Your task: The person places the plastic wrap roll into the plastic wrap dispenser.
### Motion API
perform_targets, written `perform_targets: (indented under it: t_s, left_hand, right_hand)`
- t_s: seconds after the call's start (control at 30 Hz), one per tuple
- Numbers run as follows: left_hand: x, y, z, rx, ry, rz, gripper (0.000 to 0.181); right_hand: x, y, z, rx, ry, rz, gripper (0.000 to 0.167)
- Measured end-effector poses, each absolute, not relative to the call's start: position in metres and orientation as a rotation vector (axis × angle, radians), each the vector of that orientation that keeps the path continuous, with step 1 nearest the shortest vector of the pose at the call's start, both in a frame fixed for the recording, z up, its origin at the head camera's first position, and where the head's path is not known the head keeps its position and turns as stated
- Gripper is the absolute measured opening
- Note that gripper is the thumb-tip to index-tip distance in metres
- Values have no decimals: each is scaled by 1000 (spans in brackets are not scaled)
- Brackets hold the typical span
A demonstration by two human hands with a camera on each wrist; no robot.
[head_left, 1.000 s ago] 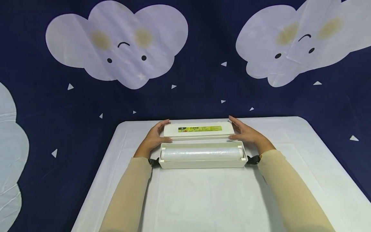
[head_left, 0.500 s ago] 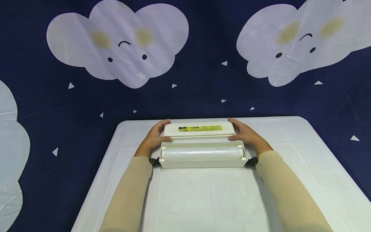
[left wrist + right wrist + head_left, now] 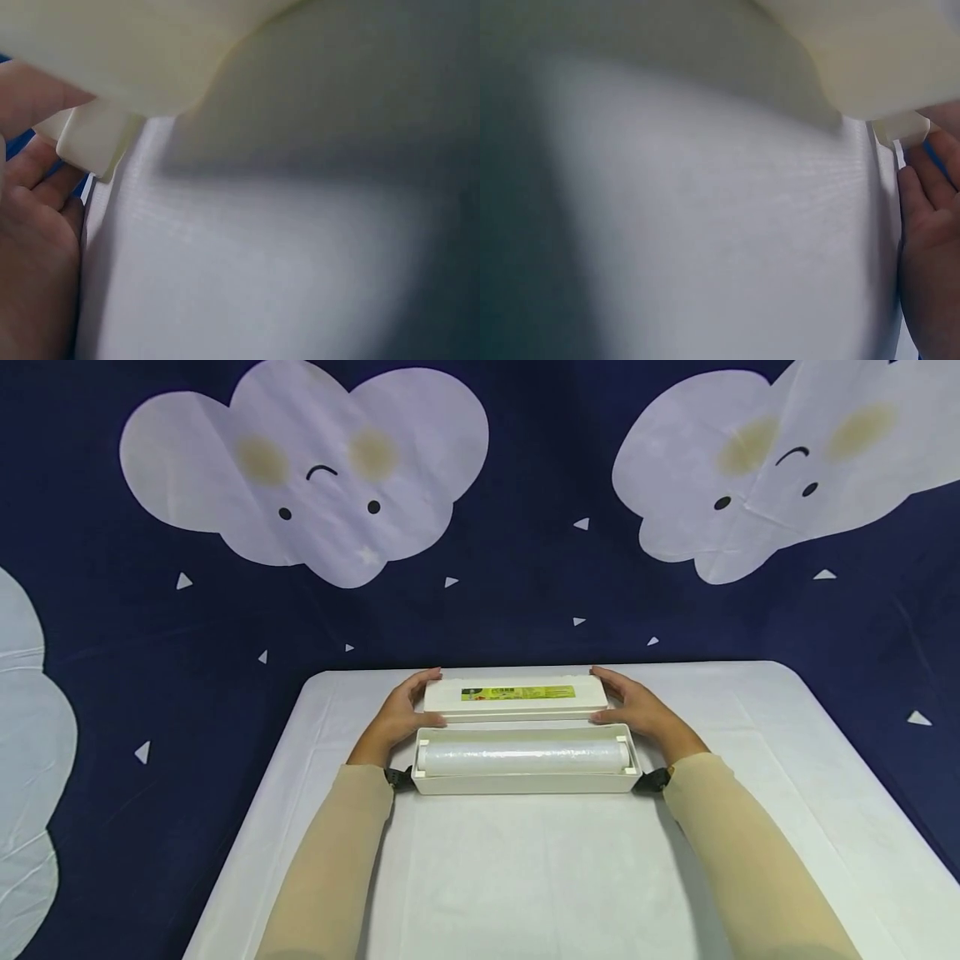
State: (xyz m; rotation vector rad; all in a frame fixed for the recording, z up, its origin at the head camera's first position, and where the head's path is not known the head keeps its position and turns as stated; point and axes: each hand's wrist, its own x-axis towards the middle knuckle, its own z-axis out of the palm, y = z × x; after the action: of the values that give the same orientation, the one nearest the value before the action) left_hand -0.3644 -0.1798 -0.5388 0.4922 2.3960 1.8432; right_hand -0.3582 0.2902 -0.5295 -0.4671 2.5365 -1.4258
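Observation:
A white lid with a yellow-green label lies at the far side of the table, label up. My left hand holds its left end, thumb at the near edge and fingers round the far side. At the opposite end my right hand grips it the same way. Just nearer to me stands the uncovered white box with a roll of cling film inside. Both wrist views show a lid end beyond the box's corner, with the hand beside it; the fingertips are partly hidden.
The white-covered table reaches back to a dark blue cloth printed with clouds. Its far edge runs close behind the lid. Dark wrist straps sit close to both ends of the box.
My right wrist and sleeve have shifted slightly inward, to the left. Both hands stay at the ends of the lid, and the lid and box show almost no movement.

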Motion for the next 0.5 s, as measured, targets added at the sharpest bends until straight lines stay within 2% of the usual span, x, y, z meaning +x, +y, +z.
perform_targets:
  t_s: [0.23,0.5]
  left_hand:
    - [-365,-181,-538,546,2403,1837,96]
    - [-359,-181,-532,477,2440,1731,93]
  right_hand:
    - [-357,291,-527,-471,2491,-1494,103]
    - [-354,296,-516,-535,2553,-1437,101]
